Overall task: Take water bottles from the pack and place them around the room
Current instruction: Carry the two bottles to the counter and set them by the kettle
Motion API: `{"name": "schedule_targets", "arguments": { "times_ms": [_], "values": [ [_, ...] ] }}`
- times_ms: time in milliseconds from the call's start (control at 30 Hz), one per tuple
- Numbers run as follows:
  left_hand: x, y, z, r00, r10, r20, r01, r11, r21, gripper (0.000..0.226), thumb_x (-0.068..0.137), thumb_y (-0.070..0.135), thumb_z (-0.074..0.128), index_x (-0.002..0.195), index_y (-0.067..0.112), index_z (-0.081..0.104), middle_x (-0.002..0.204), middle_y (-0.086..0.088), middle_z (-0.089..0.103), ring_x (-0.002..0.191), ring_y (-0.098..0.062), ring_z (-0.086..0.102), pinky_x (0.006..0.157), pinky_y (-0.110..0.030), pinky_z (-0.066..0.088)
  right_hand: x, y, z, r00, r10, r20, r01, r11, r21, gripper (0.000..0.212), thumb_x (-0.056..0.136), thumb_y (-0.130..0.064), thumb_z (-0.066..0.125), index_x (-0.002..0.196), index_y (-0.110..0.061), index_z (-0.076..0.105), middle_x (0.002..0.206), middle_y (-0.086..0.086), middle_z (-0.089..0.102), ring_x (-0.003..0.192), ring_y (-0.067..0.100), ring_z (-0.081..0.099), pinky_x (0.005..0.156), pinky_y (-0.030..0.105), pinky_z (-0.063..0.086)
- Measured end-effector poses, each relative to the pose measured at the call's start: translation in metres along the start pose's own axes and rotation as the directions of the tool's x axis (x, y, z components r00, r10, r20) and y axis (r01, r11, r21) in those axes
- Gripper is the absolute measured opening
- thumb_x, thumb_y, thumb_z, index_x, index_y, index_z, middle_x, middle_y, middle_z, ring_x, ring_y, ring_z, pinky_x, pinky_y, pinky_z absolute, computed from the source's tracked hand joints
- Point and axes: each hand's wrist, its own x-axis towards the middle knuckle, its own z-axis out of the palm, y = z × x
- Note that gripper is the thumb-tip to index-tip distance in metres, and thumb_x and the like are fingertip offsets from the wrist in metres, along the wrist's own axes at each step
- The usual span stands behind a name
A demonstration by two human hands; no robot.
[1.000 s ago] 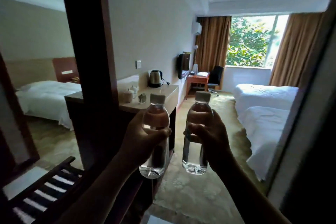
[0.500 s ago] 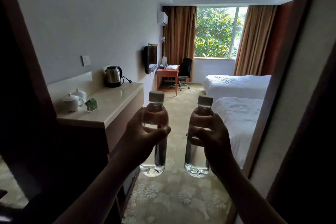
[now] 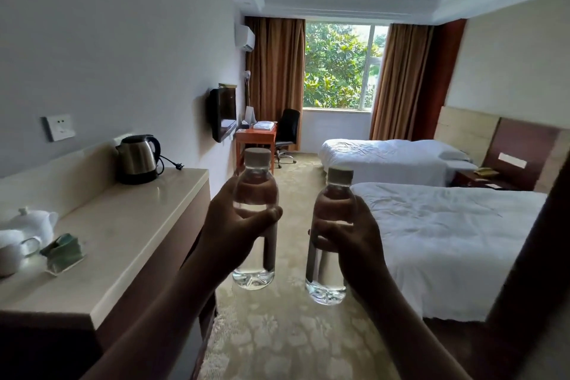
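Gripping one clear water bottle (image 3: 255, 225) upright, the left hand (image 3: 228, 234) had its fingers curled round the middle; the right hand (image 3: 354, 244) wrapped a second bottle (image 3: 328, 244) likewise, both held in the air above the carpet (image 3: 277, 333), slightly apart. Left of them ran a counter (image 3: 123, 225), with a kettle (image 3: 137, 159) at its far edge and a teapot (image 3: 37, 222) near its wall edge. Two beds (image 3: 447, 225) stood on the right.

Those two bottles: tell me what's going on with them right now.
A person stands in a hotel room with a capped water bottle held upright in each hand. The left hand grips the left bottle; the right hand grips the right bottle. Neither is set down yet. A counter with a kettle runs along the left, and two beds lie to the right.
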Motion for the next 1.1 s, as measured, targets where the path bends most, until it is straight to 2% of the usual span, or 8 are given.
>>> {"name": "schedule_targets", "arguments": {
  "times_ms": [167, 300, 433, 533, 633, 767, 867, 1100],
  "values": [
    [0.070, -0.051, 0.007, 1.000, -0.007, 0.006, 0.007, 1.000, 0.021, 0.044, 0.064, 0.030, 0.076, 0.106, 0.028, 0.062, 0.095, 0.003, 0.068, 0.088, -0.024, 0.071, 0.070, -0.033, 0.062, 0.078, 0.046, 0.005, 1.000, 0.018, -0.001, -0.018, 1.000, 0.013, 0.052, 0.065, -0.014, 0.070, 0.115, -0.014, 0.058, 0.100, 0.016, 0.065, 0.083, 0.027, 0.069, 0.060, 0.027, 0.056],
    [0.122, -0.101, 0.015, 0.999, -0.019, -0.035, 0.021, 0.998, 0.064, 0.049, 0.061, 0.034, 0.077, 0.108, 0.027, 0.062, 0.099, 0.001, 0.068, 0.089, -0.023, 0.071, 0.072, -0.034, 0.062, 0.149, 0.095, 0.006, 0.998, 0.023, 0.056, -0.024, 0.999, 0.031, 0.049, 0.066, -0.011, 0.069, 0.115, -0.013, 0.059, 0.097, 0.017, 0.065, 0.081, 0.027, 0.069, 0.061, 0.031, 0.057],
    [0.181, -0.143, 0.020, 0.994, -0.014, -0.112, 0.026, 0.994, 0.108, 0.046, 0.062, 0.029, 0.076, 0.106, 0.025, 0.063, 0.097, 0.001, 0.068, 0.085, -0.006, 0.069, 0.065, -0.019, 0.056, 0.228, 0.148, 0.015, 0.988, -0.001, 0.153, -0.005, 0.999, 0.042, 0.047, 0.068, -0.009, 0.070, 0.114, -0.011, 0.060, 0.093, 0.016, 0.065, 0.080, 0.027, 0.068, 0.061, 0.032, 0.057],
    [0.231, -0.171, 0.012, 0.979, -0.035, -0.201, 0.059, 0.992, 0.114, 0.048, 0.056, 0.034, 0.075, 0.102, 0.023, 0.065, 0.094, -0.003, 0.068, 0.082, -0.013, 0.070, 0.065, -0.026, 0.057, 0.287, 0.179, 0.035, 0.975, -0.006, 0.220, -0.012, 0.997, 0.080, 0.045, 0.066, -0.008, 0.068, 0.110, -0.012, 0.060, 0.088, 0.008, 0.066, 0.074, 0.017, 0.070, 0.058, 0.026, 0.056],
    [0.272, -0.197, -0.006, 0.955, -0.062, -0.291, 0.095, 0.990, 0.101, 0.047, 0.057, 0.028, 0.078, 0.101, 0.021, 0.065, 0.094, -0.010, 0.066, 0.082, -0.027, 0.067, 0.069, -0.046, 0.060, 0.338, 0.201, 0.064, 0.952, -0.010, 0.304, -0.027, 0.993, 0.118, 0.043, 0.064, -0.007, 0.065, 0.107, -0.013, 0.059, 0.088, 0.008, 0.066, 0.070, 0.008, 0.070, 0.054, 0.021, 0.055],
    [0.309, -0.220, -0.039, 0.905, -0.100, -0.413, 0.156, 0.982, 0.103, 0.056, 0.058, 0.025, 0.079, 0.111, 0.018, 0.063, 0.099, -0.008, 0.065, 0.081, -0.018, 0.068, 0.066, -0.028, 0.055, 0.397, 0.230, 0.107, 0.914, -0.015, 0.406, -0.052, 0.987, 0.154, 0.044, 0.066, -0.008, 0.065, 0.109, -0.017, 0.060, 0.093, 0.012, 0.068, 0.078, 0.018, 0.072, 0.060, 0.028, 0.059],
    [0.332, -0.240, -0.069, 0.869, -0.102, -0.484, 0.176, 0.978, 0.111, 0.056, 0.059, 0.022, 0.077, 0.113, 0.018, 0.062, 0.098, -0.009, 0.065, 0.079, -0.015, 0.071, 0.064, -0.028, 0.057, 0.434, 0.256, 0.148, 0.882, -0.017, 0.470, -0.072, 0.983, 0.171, 0.044, 0.066, -0.009, 0.066, 0.108, -0.017, 0.061, 0.095, 0.015, 0.069, 0.083, 0.028, 0.072, 0.064, 0.035, 0.061],
    [0.394, -0.304, -0.162, 0.812, -0.047, -0.581, 0.224, 0.945, 0.237, 0.029, 0.078, -0.007, 0.071, 0.105, -0.002, 0.061, 0.074, 0.000, 0.062, 0.056, 0.000, 0.065, 0.053, -0.013, 0.050, 0.501, 0.331, 0.285, 0.790, -0.056, 0.610, -0.084, 0.976, 0.198, 0.040, 0.063, -0.011, 0.068, 0.101, -0.022, 0.062, 0.085, 0.001, 0.070, 0.076, 0.019, 0.071, 0.064, 0.036, 0.060]
  ]
}}
